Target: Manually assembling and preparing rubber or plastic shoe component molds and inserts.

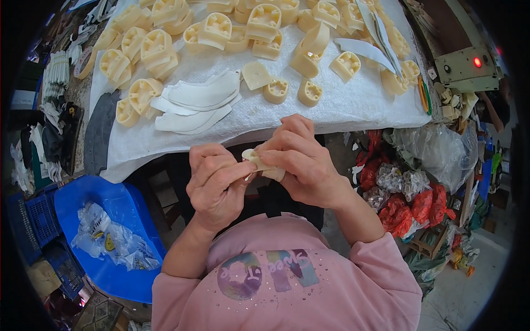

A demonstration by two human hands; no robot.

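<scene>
In front of my chest, just off the table's near edge, both hands hold a small cream shoe heel [274, 174]. My right hand [301, 160] wraps round it from the right, fingers bent over its top. My left hand [216, 181] is closed in a pinch at its left edge, where a thin pale rim shows; whether that is a covering strip I cannot tell. My fingers hide much of the heel. Beyond them on the table lie a stack of curved white strips [199, 96] and two small cream heels, a left one [275, 90] and a right one [310, 92].
Many cream heels [215, 30] crowd the far part of the cloth-covered table [353, 105]. Grey-white curved pieces [367, 51] lie at the right. A blue tub [130, 204] with clear plastic bags stands at lower left; red bags [422, 207] lie at right below a box with a lit lamp [477, 62].
</scene>
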